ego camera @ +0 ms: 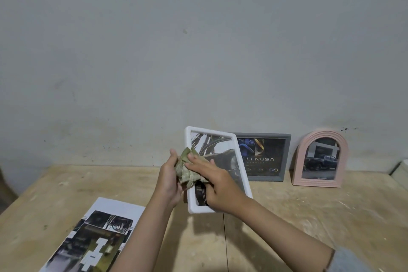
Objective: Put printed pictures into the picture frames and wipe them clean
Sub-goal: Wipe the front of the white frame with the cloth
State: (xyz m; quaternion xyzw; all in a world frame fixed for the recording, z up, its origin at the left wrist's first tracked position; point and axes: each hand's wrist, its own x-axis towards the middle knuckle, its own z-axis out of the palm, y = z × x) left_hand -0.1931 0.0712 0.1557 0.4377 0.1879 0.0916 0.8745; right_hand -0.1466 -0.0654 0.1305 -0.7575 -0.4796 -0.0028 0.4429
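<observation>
- Three frames are in sight: a white frame [217,170] held up off the wooden table [309,216], plus a grey frame [263,157] and a pink arched frame [320,159] leaning against the wall [198,40], each already with a picture in it.
- Wiping looks like the step in hand: the right hand [215,181] presses a crumpled greenish cloth [187,168] onto the white frame's front, fingers spread flat over it.
- Left hand [170,180] grips the frame's left edge, fingers curled round it, steadying it tilted.
- Next, I'd guess, the cloth needs to sweep across the uncovered upper glass and the rim.
- Room is tight behind, where the grey frame stands close; a shove could tip it.
- Near the table's front-left edge lies a printed sheet [99,234], well apart from the hands; the middle is bare.
</observation>
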